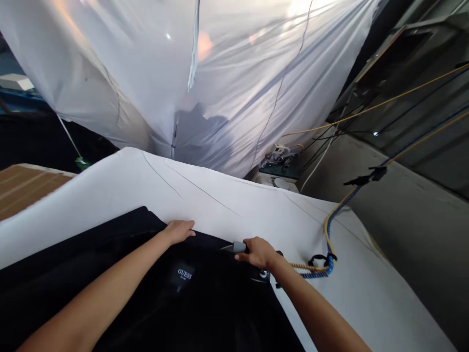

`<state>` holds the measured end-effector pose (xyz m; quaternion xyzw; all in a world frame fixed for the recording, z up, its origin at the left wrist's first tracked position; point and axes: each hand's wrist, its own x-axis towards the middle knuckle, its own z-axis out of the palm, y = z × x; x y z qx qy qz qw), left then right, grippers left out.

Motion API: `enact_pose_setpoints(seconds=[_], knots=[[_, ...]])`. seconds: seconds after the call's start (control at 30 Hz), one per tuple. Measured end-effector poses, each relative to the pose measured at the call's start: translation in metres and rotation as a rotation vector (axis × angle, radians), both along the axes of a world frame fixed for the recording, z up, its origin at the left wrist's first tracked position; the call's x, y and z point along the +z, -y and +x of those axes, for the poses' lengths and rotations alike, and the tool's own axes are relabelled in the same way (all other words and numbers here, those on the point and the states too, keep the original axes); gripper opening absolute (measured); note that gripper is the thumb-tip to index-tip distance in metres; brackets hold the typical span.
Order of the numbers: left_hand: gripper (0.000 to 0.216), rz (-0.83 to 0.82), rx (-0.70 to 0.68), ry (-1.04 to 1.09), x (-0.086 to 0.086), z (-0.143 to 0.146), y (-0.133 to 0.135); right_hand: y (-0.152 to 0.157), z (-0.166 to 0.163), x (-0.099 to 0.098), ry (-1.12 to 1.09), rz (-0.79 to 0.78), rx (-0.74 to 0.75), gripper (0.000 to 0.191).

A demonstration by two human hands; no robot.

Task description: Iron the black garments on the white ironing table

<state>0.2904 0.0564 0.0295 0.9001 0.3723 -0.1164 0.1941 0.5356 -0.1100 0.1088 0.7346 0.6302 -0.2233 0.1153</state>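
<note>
A black garment (128,288) with a GUESS label (184,275) lies on a white padded board (256,205). My left hand (178,230) rests flat on the garment's far edge, fingers stretched out. My right hand (258,253) is closed round the grey handle of a tool (238,247), whose tip lies on the black cloth just right of my left hand. A blue and yellow braided cord (328,230) runs from near my right wrist up to the right.
White sheeting (220,83) hangs behind the board. A brown wooden surface (25,188) lies at the left. Cables and a small device (280,154) sit beyond the board; a grey wall (414,220) stands at the right.
</note>
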Motion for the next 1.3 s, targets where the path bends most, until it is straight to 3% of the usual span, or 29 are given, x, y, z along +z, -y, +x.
enact_pose_setpoints(seconds=[0.27,0.5,0.7,0.83,0.9,1.0,1.07,1.17,1.3], knots=[[0.05,0.034,0.086,-0.032,-0.005,-0.011,-0.011,-0.01,-0.021,-0.005,0.066,0.021,-0.11,0.055],[0.067,0.075,0.151,-0.117,-0.002,-0.017,-0.018,-0.032,-0.032,-0.004,0.087,0.061,0.055,0.06],[0.069,0.053,0.17,-0.11,-0.005,-0.017,-0.018,-0.043,-0.028,-0.001,0.035,0.051,0.22,0.058],[0.063,0.019,0.217,-0.119,-0.003,-0.021,-0.016,-0.038,-0.021,-0.007,0.035,0.028,0.014,0.06],[0.056,0.091,0.244,-0.089,0.001,-0.019,-0.009,-0.035,-0.017,-0.012,0.021,0.004,-0.126,0.061],[0.036,0.272,0.186,0.084,0.011,-0.006,0.016,-0.033,-0.014,-0.018,-0.002,0.002,-0.233,0.065],[0.031,0.242,0.113,0.182,0.014,0.004,0.038,-0.032,-0.013,-0.02,0.007,0.022,-0.235,0.067],[0.052,0.106,0.121,0.155,0.004,0.01,0.064,-0.03,-0.013,-0.018,0.022,0.039,-0.185,0.065],[0.097,0.074,0.174,0.055,-0.018,-0.002,0.069,-0.022,-0.01,-0.011,-0.017,0.069,-0.085,0.059]])
